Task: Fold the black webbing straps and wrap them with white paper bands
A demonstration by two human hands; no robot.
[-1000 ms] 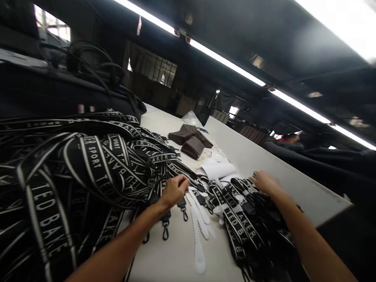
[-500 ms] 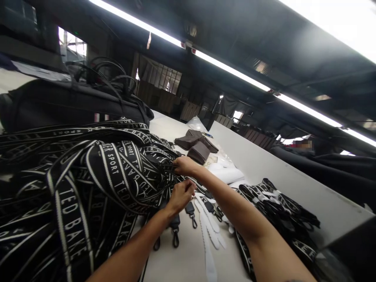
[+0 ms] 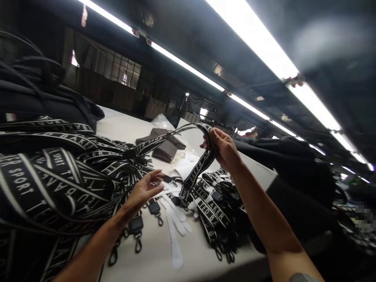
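My right hand (image 3: 223, 149) is raised above the white table (image 3: 182, 270), closed on a black strap with white lettering (image 3: 197, 168) that bends over my fingers and runs back to the big heap of the same straps (image 3: 58, 176) on the left. My left hand (image 3: 145, 190) hovers palm up with fingers spread, holding nothing, beside the heap's edge and just left of the strap's hanging end. Metal clips (image 3: 136, 243) dangle from strap ends near the front. A second pile of folded straps (image 3: 214, 211) lies under my right forearm.
White toothed paper strips (image 3: 174, 235) lie between the two piles. Brown pouches (image 3: 164, 147) and white sheets (image 3: 183, 166) sit farther back on the table. A black bag with cables (image 3: 38, 94) lies behind the heap. Dark fabric (image 3: 293, 172) covers the area to the right.
My right hand has pulled one strap out of the heap and lifted it up and to the right. My left hand has let go and opened, palm up.
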